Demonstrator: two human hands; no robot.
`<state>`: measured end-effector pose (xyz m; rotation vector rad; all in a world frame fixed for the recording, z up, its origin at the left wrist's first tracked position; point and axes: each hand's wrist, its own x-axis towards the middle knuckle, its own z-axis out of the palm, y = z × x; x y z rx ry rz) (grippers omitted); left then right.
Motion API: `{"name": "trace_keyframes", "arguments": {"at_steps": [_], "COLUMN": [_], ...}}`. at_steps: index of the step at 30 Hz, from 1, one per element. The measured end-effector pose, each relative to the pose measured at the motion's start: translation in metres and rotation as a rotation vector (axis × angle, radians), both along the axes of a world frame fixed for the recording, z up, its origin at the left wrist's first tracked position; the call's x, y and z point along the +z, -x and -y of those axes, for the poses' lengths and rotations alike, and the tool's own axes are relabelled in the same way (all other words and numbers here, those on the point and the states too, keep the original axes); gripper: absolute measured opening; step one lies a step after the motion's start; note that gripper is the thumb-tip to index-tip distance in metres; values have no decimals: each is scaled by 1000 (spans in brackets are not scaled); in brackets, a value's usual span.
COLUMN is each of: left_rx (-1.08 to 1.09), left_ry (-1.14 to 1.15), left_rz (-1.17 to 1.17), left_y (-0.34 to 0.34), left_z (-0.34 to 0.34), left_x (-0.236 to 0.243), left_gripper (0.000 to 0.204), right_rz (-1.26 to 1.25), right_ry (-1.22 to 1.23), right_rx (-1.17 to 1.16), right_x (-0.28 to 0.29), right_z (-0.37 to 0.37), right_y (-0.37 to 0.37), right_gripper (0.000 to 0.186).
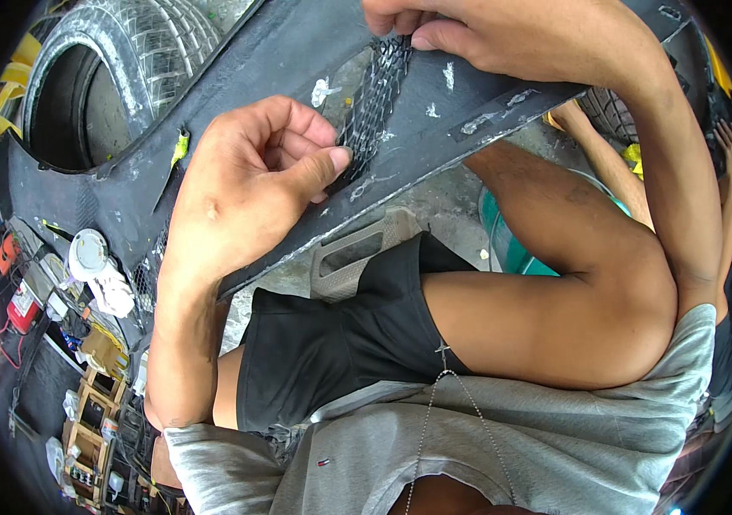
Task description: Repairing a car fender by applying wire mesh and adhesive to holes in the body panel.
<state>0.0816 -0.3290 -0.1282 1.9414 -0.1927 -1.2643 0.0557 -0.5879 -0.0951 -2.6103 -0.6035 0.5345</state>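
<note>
The mesh (376,103) runs along the opening in the dark panel (272,56) before me. My left hand (250,176) pinches its near end between thumb and forefinger; my right hand (490,34) is at its far end, fingers curled, though I cannot tell whether they grip it. White smears (321,92) dot the panel. Beyond its far left edge lies a tire (133,73); near my legs are a grey stool (323,273) and a green tub (503,245).

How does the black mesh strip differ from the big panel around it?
The mesh strip is narrow and small; the panel spreads far wider. The mesh strip is a lattice full of small openings, while the panel has broad solid surfaces. Both are dark.
</note>
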Motion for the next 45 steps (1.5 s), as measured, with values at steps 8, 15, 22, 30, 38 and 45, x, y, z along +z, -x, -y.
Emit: {"name": "trace_keyframes", "arguments": {"at_steps": [8,15,22,30,38,45], "left_rx": [-18,-30,-75,56,-23,-34], "left_ry": [-30,-62,-81,125,-29,15], "left_rz": [53,87,163,95,232,239], "left_y": [-1,0,2,3,6,6], "left_z": [2,-1,3,-10,-1,0], "left_x": [2,0,5,-8,-2,-4], "left_gripper": [10,13,12,28,42,37], "right_rz": [-11,-154,-96,-122,-117,108], "right_ry": [13,42,46,116,57,-99], "right_rx": [-3,4,69,50,87,9], "right_x": [1,2,0,15,9,1], "right_z": [-1,-3,1,-11,-8,-3], "right_y": [1,-10,-8,-9,-10,5], "right_gripper": [16,16,15,15,16,17]}}
